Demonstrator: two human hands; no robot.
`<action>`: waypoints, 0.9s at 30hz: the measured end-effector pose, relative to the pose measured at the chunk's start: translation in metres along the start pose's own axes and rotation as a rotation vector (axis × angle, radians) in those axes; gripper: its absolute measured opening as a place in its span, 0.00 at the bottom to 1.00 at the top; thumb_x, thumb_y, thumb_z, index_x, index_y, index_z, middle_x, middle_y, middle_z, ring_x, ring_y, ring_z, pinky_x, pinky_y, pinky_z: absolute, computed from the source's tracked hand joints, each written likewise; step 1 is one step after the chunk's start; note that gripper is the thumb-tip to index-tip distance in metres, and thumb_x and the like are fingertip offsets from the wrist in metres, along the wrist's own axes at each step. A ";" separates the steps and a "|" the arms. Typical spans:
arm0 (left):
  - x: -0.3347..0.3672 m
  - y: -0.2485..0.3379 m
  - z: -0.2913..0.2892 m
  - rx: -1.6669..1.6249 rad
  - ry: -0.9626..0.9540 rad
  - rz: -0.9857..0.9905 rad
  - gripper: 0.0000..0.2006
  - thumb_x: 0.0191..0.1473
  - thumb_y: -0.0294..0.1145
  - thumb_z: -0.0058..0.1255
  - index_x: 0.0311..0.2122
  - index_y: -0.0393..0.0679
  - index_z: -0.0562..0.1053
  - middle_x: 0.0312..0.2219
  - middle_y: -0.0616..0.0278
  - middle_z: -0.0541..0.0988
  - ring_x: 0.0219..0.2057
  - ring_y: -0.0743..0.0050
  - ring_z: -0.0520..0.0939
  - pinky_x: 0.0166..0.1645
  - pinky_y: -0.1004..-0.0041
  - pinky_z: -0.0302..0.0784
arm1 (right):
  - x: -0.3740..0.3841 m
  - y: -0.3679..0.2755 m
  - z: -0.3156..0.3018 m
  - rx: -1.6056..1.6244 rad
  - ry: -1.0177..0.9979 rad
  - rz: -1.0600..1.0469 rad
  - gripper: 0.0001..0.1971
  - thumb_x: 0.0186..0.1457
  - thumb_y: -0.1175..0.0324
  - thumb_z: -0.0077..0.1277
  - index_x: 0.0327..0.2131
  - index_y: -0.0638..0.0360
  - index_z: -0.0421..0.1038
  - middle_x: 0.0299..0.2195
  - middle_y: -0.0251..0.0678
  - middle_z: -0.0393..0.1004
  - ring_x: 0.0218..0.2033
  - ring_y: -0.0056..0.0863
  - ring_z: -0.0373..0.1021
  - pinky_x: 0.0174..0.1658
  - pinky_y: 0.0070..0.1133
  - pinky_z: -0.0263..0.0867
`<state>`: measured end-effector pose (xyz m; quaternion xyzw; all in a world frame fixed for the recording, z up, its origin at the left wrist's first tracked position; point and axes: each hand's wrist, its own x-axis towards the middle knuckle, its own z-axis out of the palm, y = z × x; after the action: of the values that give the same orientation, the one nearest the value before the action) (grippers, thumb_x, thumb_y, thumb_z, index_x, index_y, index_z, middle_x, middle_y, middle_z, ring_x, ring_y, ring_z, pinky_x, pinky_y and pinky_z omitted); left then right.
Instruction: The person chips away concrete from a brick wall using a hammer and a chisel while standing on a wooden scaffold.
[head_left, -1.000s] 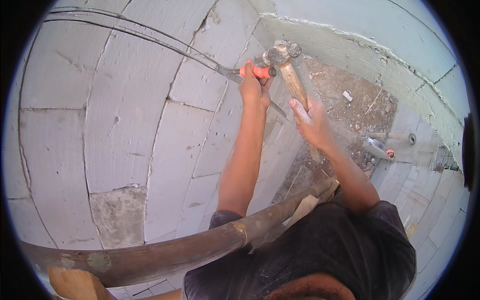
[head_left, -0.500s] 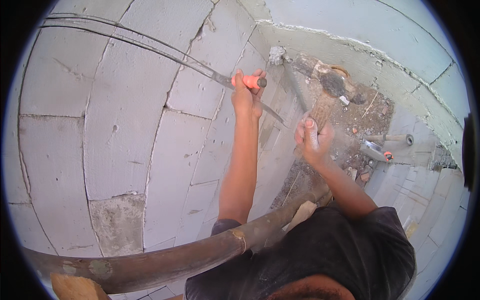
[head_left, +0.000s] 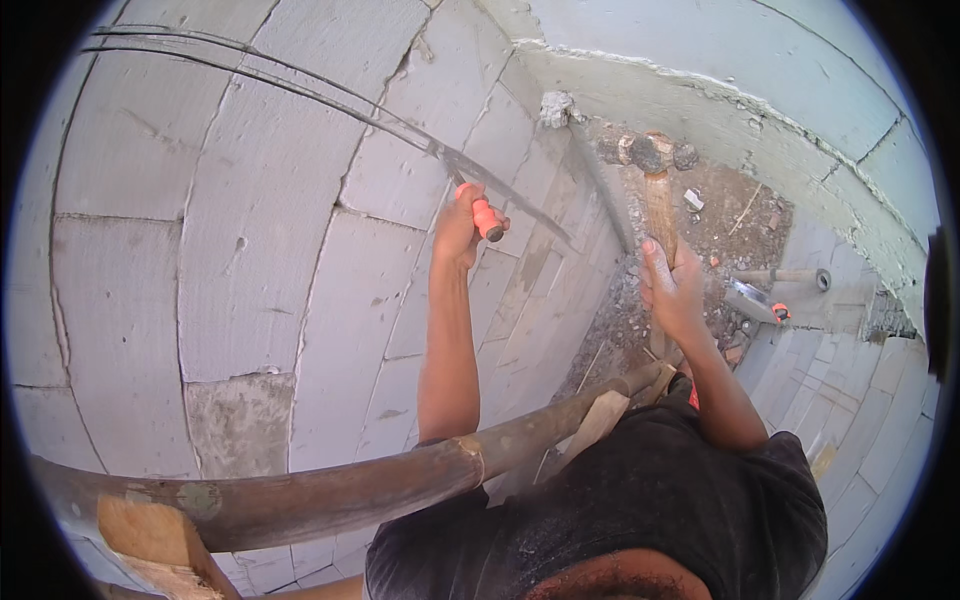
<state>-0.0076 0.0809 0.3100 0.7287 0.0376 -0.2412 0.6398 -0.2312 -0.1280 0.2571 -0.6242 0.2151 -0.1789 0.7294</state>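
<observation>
My left hand [head_left: 457, 232] is closed around the orange grip of a chisel [head_left: 481, 212], whose blunt end points down and right. Its thin shank runs up toward a narrow groove [head_left: 520, 205] cut in the pale block wall [head_left: 270, 210]; I cannot tell whether the tip touches. To the right, my right hand [head_left: 676, 292] grips a hammer [head_left: 660, 205] by its wooden handle. The dusty hammer head is at the top, well apart from the chisel.
A thick bamboo pole [head_left: 330, 500] crosses below my left arm, beside a rough wood piece [head_left: 160, 540]. Rubble [head_left: 725, 215] covers the ground at right, near a silver tool with orange [head_left: 752, 300] and a rod with a round end [head_left: 780, 277]. A ledge [head_left: 700, 100] runs behind.
My right hand and the hammer have moved right, and the hammer now stands more upright. My left hand has shifted left and down, with the chisel's butt end tilted lower.
</observation>
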 end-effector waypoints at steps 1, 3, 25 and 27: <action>0.001 0.005 0.006 -0.169 -0.049 -0.011 0.13 0.58 0.40 0.48 0.34 0.39 0.66 0.21 0.54 0.77 0.22 0.63 0.80 0.39 0.61 0.79 | -0.003 -0.003 0.001 0.003 -0.005 0.001 0.18 0.63 0.56 0.49 0.34 0.65 0.68 0.17 0.27 0.64 0.18 0.16 0.61 0.22 0.20 0.57; -0.004 0.013 0.013 -0.336 -0.081 -0.012 0.13 0.59 0.40 0.48 0.34 0.40 0.66 0.21 0.54 0.77 0.22 0.61 0.81 0.40 0.62 0.79 | -0.009 -0.014 0.007 0.110 -0.007 0.088 0.18 0.63 0.55 0.49 0.33 0.64 0.67 0.16 0.26 0.63 0.18 0.14 0.61 0.21 0.18 0.56; -0.017 0.063 0.072 -0.512 0.072 0.239 0.16 0.65 0.43 0.39 0.35 0.39 0.62 0.29 0.47 0.75 0.31 0.53 0.80 0.51 0.51 0.79 | -0.008 -0.061 0.016 0.185 -0.112 0.001 0.16 0.65 0.57 0.47 0.32 0.60 0.63 0.17 0.23 0.61 0.14 0.12 0.59 0.17 0.15 0.56; -0.016 0.064 0.068 -0.553 0.038 0.223 0.15 0.65 0.43 0.39 0.36 0.39 0.61 0.29 0.48 0.75 0.31 0.54 0.80 0.51 0.50 0.78 | -0.008 -0.064 0.017 0.187 -0.115 -0.008 0.15 0.65 0.58 0.46 0.32 0.60 0.63 0.17 0.23 0.61 0.15 0.12 0.59 0.17 0.14 0.55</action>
<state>-0.0189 0.0087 0.3704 0.5309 0.0335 -0.1365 0.8357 -0.2285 -0.1195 0.3228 -0.5637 0.1529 -0.1652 0.7947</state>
